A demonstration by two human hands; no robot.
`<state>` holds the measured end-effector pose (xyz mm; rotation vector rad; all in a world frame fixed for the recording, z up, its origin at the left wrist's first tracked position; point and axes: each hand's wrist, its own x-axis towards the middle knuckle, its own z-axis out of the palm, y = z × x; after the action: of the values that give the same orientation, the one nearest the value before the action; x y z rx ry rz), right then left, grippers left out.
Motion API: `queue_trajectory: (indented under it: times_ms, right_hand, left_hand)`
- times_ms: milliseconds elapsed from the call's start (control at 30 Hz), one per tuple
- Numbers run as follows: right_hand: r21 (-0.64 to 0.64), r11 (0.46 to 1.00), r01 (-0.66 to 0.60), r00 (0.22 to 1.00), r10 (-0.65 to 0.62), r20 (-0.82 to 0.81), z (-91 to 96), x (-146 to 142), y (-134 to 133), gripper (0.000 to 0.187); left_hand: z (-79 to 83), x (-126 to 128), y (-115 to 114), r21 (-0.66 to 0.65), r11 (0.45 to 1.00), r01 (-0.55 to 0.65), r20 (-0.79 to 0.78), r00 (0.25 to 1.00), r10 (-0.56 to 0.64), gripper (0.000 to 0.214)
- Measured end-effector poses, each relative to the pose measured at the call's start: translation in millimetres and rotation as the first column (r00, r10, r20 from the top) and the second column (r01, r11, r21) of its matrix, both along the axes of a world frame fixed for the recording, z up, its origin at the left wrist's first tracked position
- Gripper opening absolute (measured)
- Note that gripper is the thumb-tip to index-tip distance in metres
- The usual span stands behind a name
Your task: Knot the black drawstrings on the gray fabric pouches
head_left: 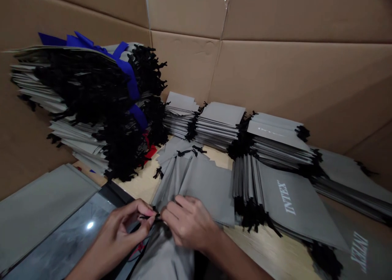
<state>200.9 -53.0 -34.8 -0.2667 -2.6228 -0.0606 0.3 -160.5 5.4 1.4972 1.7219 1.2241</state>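
Note:
My left hand (pixel 122 227) and my right hand (pixel 188 222) meet at the bottom middle of the view. Both pinch a thin black drawstring (pixel 153 218) at the mouth of a grey fabric bag (pixel 165 257) that lies under them. The fingers of each hand are closed on the string, a few centimetres apart. Just beyond the hands a fanned pile of the same grey bags (pixel 196 182) lies on the wooden table (pixel 139 186).
A tall stack of grey bags with black cords (pixel 88 104), tied with blue strips, stands at the back left. Lower stacks (pixel 220 124) line the cardboard wall (pixel 275 67). Bags printed INTEX (pixel 288 198) lie at the right. A glossy dark sheet (pixel 70 239) lies at the lower left.

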Motion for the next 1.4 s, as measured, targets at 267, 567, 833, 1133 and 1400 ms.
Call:
queue_trajectory:
  times_ms: [267,567,833,1133,1400]
  right_hand:
    - [-0.032,0.997,0.075,0.982,-0.079,-0.170,15.6,5.2,5.7,0.018]
    - [-0.338,0.748,0.572,0.798,-0.603,0.016,32.2,31.7,39.7,0.022]
    - [-0.454,0.653,0.607,0.779,-0.602,0.176,30.7,34.6,46.1,0.033]
    - [-0.487,0.627,0.608,0.778,-0.592,0.210,37.7,36.4,47.1,0.035]
    - [-0.529,0.565,0.633,0.750,-0.617,0.240,40.8,32.0,45.1,0.036]
  left_hand:
    - [-9.3,-5.8,-0.5,-0.073,0.996,0.047,-0.157,0.986,-0.058,0.014]
    - [18.5,3.9,36.9,-0.040,0.998,0.041,-0.261,0.964,-0.050,0.029]
    - [18.6,10.3,54.3,-0.123,0.992,0.000,-0.310,0.950,-0.038,0.038]
    - [16.3,37.4,65.7,-0.098,0.991,0.086,-0.080,0.992,-0.094,0.035]
    - [2.5,31.6,85.6,-0.042,0.997,0.060,0.063,0.996,-0.057,0.049]
